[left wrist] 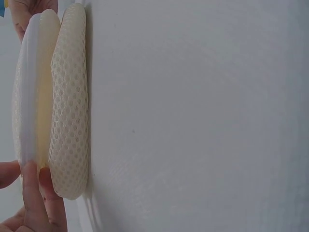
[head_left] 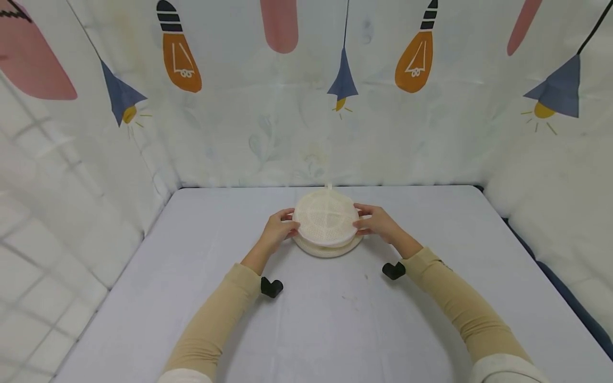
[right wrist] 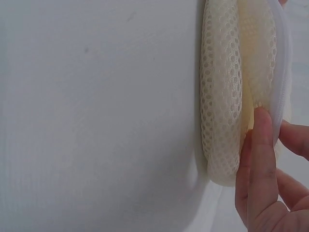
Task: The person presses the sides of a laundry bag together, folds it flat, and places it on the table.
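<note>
A round cream mesh laundry bag (head_left: 326, 217) lies flattened near the back of the table, a small loop at its far edge. Its upper disc sits over a thicker, puffy lower part (left wrist: 70, 116), and a yellowish inner layer shows between them. My left hand (head_left: 278, 227) pinches the upper rim on the left side, thumb above and fingers beneath. On the opposite side my right hand (head_left: 380, 222) pinches the same rim; in the right wrist view its fingers (right wrist: 263, 159) reach under the white zipper-like band (right wrist: 282, 63).
A white-covered table (head_left: 330, 319) extends toward me. Behind it hangs a pale curtain (head_left: 306, 127) printed with lamps and bulbs, and more cloth encloses both sides. A black bracket (head_left: 272, 288) sticks out at the left cuff, another (head_left: 394, 271) at the right.
</note>
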The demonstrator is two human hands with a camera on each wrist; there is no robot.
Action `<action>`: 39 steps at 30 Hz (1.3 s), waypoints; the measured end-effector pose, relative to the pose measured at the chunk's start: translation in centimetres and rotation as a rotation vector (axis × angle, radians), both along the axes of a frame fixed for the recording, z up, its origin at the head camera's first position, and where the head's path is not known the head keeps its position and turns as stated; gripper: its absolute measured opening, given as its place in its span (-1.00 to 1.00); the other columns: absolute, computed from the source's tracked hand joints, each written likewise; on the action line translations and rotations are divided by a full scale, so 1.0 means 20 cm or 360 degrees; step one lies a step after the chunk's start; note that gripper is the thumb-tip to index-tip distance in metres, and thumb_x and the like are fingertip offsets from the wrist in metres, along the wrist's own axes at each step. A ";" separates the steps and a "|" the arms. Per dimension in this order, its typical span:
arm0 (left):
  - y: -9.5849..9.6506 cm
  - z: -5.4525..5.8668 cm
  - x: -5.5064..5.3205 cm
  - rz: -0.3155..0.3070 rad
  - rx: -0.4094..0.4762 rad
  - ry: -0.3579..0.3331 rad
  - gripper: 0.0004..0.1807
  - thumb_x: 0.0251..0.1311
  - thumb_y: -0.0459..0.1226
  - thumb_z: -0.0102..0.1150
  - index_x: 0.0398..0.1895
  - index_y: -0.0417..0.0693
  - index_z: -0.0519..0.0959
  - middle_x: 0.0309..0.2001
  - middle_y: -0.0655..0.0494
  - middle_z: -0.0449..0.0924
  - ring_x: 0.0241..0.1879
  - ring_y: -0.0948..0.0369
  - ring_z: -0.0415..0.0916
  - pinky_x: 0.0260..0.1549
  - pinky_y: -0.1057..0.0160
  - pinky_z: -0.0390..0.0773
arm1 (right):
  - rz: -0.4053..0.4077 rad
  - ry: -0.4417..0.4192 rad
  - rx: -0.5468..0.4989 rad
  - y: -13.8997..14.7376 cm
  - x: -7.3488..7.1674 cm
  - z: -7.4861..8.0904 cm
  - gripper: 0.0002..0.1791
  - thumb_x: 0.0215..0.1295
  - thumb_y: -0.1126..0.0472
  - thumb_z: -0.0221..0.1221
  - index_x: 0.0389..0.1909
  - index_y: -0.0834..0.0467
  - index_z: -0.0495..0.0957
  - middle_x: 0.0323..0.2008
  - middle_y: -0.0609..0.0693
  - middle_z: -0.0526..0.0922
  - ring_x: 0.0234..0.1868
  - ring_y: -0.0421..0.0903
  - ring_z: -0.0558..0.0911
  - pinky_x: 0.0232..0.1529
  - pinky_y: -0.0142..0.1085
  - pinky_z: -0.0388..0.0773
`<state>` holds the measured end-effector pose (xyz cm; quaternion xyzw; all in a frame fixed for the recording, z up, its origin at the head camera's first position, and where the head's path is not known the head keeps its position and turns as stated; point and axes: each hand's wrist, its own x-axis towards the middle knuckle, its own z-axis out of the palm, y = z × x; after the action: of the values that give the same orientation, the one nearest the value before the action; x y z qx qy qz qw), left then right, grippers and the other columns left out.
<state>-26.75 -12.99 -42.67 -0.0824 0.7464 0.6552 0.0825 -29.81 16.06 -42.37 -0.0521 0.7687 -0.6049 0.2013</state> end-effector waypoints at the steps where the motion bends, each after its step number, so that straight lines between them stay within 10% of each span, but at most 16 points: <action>1: 0.00 0.00 0.00 0.0002 0.0000 0.0000 -0.38 0.35 -0.49 0.17 0.48 -0.24 0.34 0.19 -0.20 0.38 -0.21 0.19 0.53 -0.17 0.38 0.66 | 0.0001 0.0002 -0.0001 0.00 0.00 0.00 -0.19 0.40 0.50 0.18 0.60 0.26 0.08 0.39 0.36 0.23 -0.18 -0.08 0.63 -0.09 -0.27 0.70; 39: 0.01 0.01 -0.02 -0.0068 -0.0156 -0.0014 -0.39 0.30 -0.49 0.16 0.44 -0.30 0.37 0.09 -0.21 0.48 -0.26 0.18 0.54 -0.25 0.38 0.66 | 0.0041 0.0040 0.0229 -0.01 -0.03 0.03 -0.19 0.36 0.47 0.24 0.57 0.32 0.12 0.38 0.38 0.26 -0.26 -0.08 0.67 -0.12 -0.25 0.71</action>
<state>-27.12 -12.81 -42.39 -0.0733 0.7788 0.6156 0.0957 -30.33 15.86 -41.79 -0.0549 0.8120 -0.5446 0.2026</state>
